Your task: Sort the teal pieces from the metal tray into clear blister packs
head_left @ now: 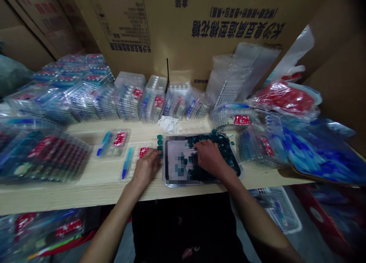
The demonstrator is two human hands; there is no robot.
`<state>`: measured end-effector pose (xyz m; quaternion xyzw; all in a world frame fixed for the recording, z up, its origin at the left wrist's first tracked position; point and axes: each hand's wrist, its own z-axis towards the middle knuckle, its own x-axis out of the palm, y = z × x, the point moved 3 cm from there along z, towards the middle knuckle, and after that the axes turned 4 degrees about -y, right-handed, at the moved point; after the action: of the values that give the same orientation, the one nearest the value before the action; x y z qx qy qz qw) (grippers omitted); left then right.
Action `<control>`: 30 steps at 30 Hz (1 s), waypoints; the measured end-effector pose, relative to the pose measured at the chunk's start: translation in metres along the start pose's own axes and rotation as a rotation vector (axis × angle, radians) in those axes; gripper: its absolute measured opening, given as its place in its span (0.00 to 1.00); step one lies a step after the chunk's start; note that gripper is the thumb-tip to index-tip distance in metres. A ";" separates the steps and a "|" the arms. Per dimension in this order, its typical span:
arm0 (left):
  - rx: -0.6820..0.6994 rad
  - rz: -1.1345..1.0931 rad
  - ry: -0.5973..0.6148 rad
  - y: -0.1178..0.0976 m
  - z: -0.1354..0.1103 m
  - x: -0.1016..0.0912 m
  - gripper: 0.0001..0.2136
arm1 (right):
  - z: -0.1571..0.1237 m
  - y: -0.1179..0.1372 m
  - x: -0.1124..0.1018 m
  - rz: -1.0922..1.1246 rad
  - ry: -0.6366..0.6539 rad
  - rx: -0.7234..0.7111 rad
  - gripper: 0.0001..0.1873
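Note:
My left hand point(146, 167) rests on the light wooden table point(85, 183), its fingertips against a short column of small dark green pieces point(159, 145) beside a metal tray point(171, 181). Under that hand's wrist lies a clear blister pack point(134, 162) with a blue pen and a red label. My right hand point(210, 157) is inside the tray, on a heap of dark green pieces point(221, 142). Its fingers are hidden among them. Part of the tray floor is pixelated. Another clear pack point(112, 142) with a blue pen lies further left.
Stacked clear packs point(128, 102) with red labels line the table's back and left. A crumpled white cloth point(167, 124) lies behind the tray. Cardboard boxes point(200, 30) stand behind, a red bag point(286, 98) and blue-printed plastic point(317, 152) lie right, and a white basket point(276, 209) sits below.

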<state>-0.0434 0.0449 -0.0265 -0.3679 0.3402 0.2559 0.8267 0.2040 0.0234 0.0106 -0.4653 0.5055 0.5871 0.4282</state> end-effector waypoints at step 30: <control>-0.697 -0.101 -0.015 -0.032 -0.023 -0.003 0.17 | 0.009 0.085 0.022 0.152 0.030 -0.385 0.11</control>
<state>-0.0326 0.0069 -0.0220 -0.6425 0.2077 0.3180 0.6656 0.1157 0.0227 0.0062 -0.5079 0.4240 0.6962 0.2784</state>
